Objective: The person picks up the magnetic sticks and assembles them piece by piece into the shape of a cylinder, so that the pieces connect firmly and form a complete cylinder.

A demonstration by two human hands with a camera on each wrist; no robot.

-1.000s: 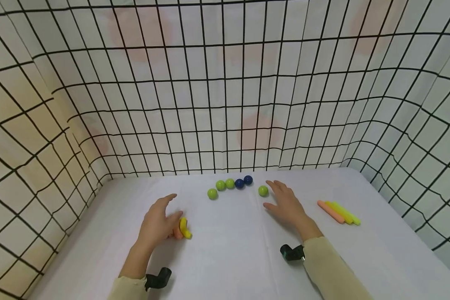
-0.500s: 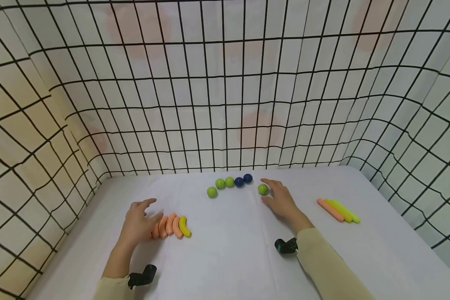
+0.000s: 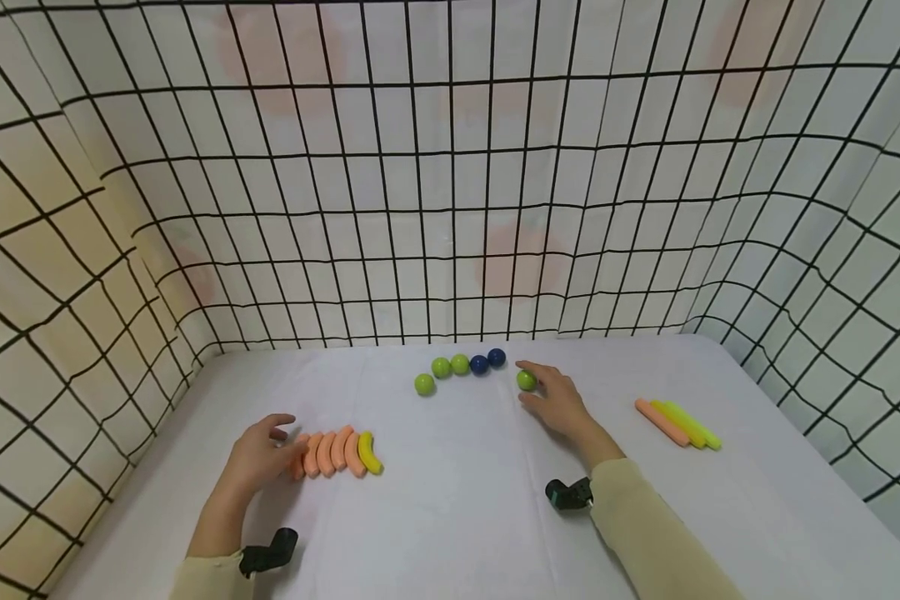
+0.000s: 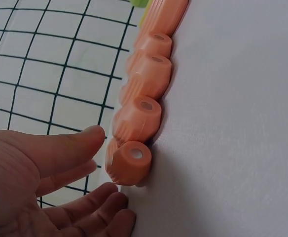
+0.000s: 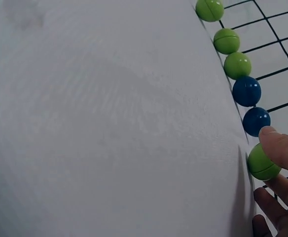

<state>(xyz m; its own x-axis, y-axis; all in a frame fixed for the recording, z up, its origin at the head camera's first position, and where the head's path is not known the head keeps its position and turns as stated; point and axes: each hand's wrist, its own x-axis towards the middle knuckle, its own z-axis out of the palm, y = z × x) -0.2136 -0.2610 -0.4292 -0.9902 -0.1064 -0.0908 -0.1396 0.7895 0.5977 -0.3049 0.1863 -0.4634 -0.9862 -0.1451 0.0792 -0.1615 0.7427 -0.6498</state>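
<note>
In the head view my left hand [image 3: 258,454] is at the left end of a row of several orange banana-shaped pieces [image 3: 326,452]. A yellow toy banana [image 3: 369,452] ends that row on the right. The left wrist view shows thumb and fingers spread apart beside the nearest orange piece [image 4: 134,160], with a small gap to it. My right hand [image 3: 558,404] has its thumb and fingers loosely around a green ball [image 3: 526,381]; in the right wrist view the thumb overlaps this ball [image 5: 262,163], and contact is hard to tell.
Several balls, green [image 3: 441,367] and dark blue [image 3: 479,365], form a bent line at the back. Three sticks, one orange [image 3: 662,422] and two yellowish [image 3: 686,425], lie on the right of the white table [image 3: 450,517]. A black grid net [image 3: 450,208] encloses the back and sides.
My left hand has moved left along the row, uncovering more orange pieces. The right hand has shifted slightly left, its fingers now around the green ball, which stays in place.
</note>
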